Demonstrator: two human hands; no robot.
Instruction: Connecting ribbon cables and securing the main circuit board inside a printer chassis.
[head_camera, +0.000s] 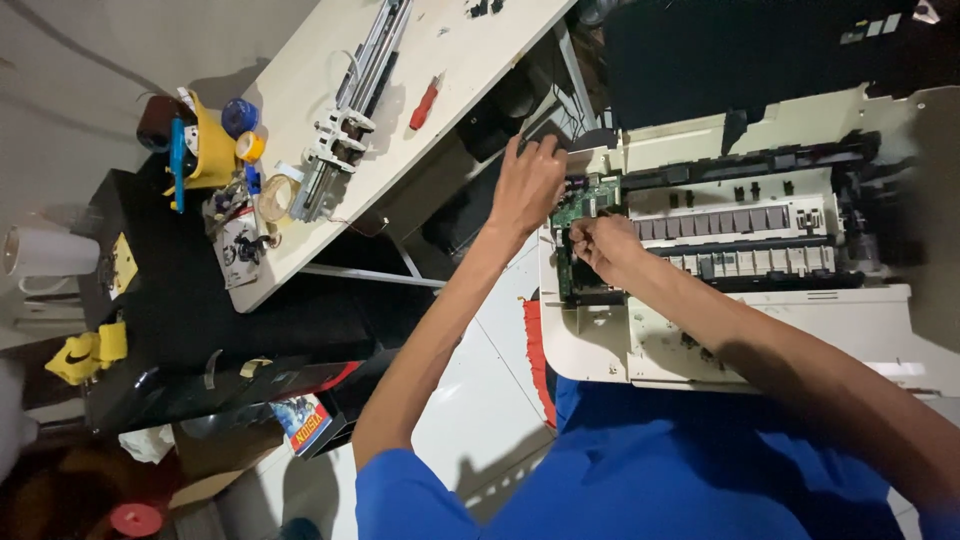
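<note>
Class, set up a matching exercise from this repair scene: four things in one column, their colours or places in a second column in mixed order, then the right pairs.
Things:
1. circuit board
2. screwdriver
3. left hand
4. mug

Descriptions:
A. white, at the far left edge
B. green, inside the opened printer
C. resting at the printer's top left corner
D. red handle, lying on the pale table

Pairs: 1-B, 2-D, 3-C, 4-A
</note>
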